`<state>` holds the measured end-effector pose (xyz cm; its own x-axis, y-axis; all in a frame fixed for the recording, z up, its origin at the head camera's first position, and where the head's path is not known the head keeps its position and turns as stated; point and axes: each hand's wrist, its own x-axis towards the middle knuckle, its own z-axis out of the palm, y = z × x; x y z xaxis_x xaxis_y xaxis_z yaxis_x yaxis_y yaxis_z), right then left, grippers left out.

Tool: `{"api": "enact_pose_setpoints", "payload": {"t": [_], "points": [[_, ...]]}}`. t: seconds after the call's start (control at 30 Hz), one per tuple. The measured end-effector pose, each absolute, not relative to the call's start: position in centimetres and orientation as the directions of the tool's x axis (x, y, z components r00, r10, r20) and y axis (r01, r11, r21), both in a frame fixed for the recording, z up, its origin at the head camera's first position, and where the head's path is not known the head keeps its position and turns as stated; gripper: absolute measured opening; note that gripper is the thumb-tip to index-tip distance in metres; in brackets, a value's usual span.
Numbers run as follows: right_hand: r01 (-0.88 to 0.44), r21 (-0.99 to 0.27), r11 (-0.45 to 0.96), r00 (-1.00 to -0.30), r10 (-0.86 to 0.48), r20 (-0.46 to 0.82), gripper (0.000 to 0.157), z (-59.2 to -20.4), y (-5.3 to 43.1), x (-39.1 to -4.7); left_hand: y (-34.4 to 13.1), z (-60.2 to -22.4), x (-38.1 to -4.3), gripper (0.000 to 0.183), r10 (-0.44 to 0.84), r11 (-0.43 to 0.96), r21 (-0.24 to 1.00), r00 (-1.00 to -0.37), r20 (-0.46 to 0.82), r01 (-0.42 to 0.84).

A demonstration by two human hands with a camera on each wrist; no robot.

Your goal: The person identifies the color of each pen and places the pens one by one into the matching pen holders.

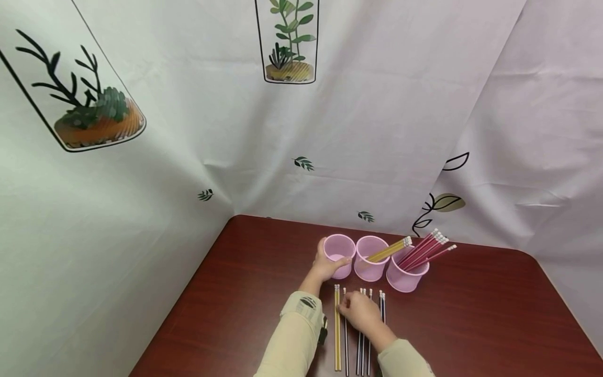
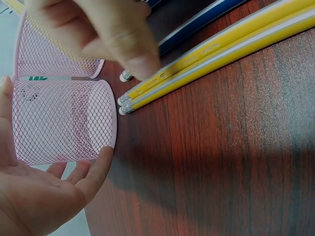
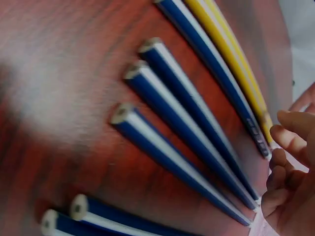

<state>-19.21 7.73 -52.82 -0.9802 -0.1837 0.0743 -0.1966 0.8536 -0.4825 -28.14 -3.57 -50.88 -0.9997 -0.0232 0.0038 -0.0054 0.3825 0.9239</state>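
My left hand (image 1: pixel 324 268) grips the side of a pink mesh pencil cup (image 2: pixel 59 120), the leftmost of three, with no pencils visible inside. Over the laid-out pencils hovers my right hand (image 1: pixel 361 312); its fingers are loosely bent, and nothing shows between them in the right wrist view. Closest to these fingers are two yellow pencils (image 1: pixel 337 340) and a single blue pencil (image 3: pixel 211 59). Several more blue pencils (image 3: pixel 182 118) lie to the right, partly hidden under my right arm in the head view. Eraser ends point toward the cups.
The middle pink cup (image 1: pixel 369 271) holds several yellow pencils (image 1: pixel 388 252). In the right cup (image 1: pixel 404 281) stand several dark pink pencils (image 1: pixel 426 248). A printed white cloth (image 1: pixel 377 131) hangs behind the dark red wooden table (image 1: pixel 490 314).
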Motion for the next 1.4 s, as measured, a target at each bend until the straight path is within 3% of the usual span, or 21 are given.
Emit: {"api": "enact_pose_setpoints", "payload": {"t": [0.4, 0.8, 1.17, 1.4], "points": [[-0.137, -0.390, 0.911, -0.990, -0.143, 0.014, 0.022, -52.9, 7.8, -18.8, -3.6, -51.1, -28.2, 0.092, -0.023, 0.380, 0.925, -1.000, -0.006, -0.014], [-0.100, -0.311, 0.945, -0.994, -0.108, -0.009, 0.030, -53.2, 7.7, -18.9, -3.6, -51.1, -28.3, 0.092, -0.024, 0.388, 0.922, -1.000, -0.003, -0.012], [-0.039, -0.449, 0.893, -0.999, -0.052, -0.016, 0.035, -52.4, 8.1, -19.3, -3.5, -51.1, -28.2, 0.092, -0.023, 0.381, 0.924, -1.000, -0.012, -0.020], [-0.003, -0.491, 0.871, -0.999, -0.020, -0.031, 0.025, -50.5, 9.1, -19.5, -3.6, -51.0, -28.3, 0.093, -0.017, 0.379, 0.925, -1.000, -0.020, -0.025]]}}
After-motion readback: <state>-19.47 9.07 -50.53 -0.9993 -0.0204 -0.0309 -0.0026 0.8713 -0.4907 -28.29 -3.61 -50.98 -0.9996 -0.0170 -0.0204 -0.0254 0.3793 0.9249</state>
